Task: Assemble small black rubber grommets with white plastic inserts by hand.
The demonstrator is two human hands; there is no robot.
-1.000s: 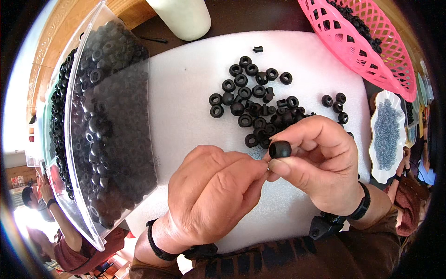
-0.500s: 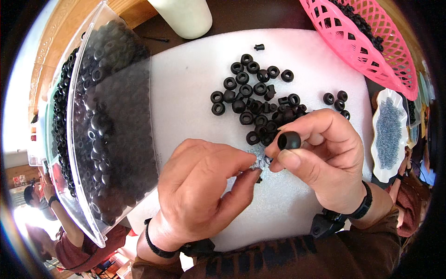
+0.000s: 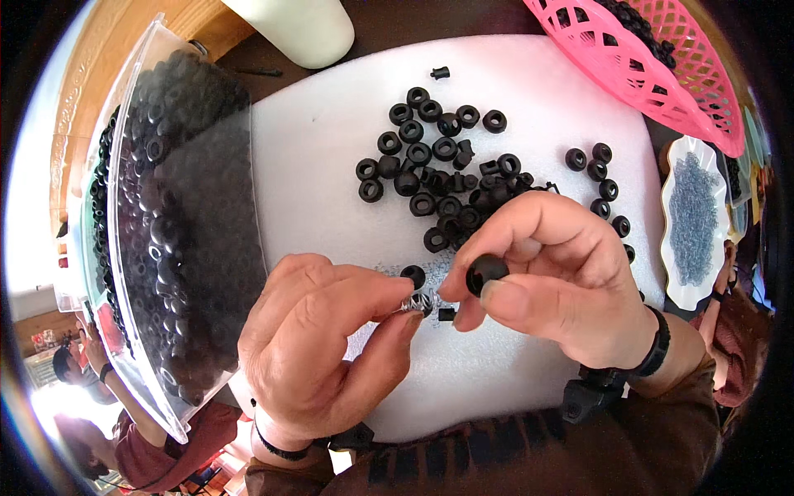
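Observation:
My left hand (image 3: 318,339) pinches a small coiled metal spring (image 3: 419,302) between thumb and fingertips. Close beside it, my right hand (image 3: 562,289) grips a round black hollow ball (image 3: 486,274) between thumb and fingers, its smooth side showing. Just above the spring a black ball (image 3: 412,274) shows near my left fingertips; what supports it I cannot tell. A small black plug (image 3: 447,314) appears below my right fingertips. Past my hands, several black balls with holes (image 3: 419,153) and small black plugs lie heaped on a white foam pad (image 3: 310,174).
At left stands a clear plastic bin (image 3: 136,273) full of black balls. A pink lattice basket (image 3: 662,99) with black parts is at upper right, above a white scalloped dish (image 3: 672,248) of tiny springs. A pale cup (image 3: 306,33) stands at the back. Other people (image 3: 149,446) are at the edges.
The ball in my right hand has turned, its opening no longer facing up. My hands have moved slightly apart, and the spring at my left fingertips shows more plainly. The whole view has shifted.

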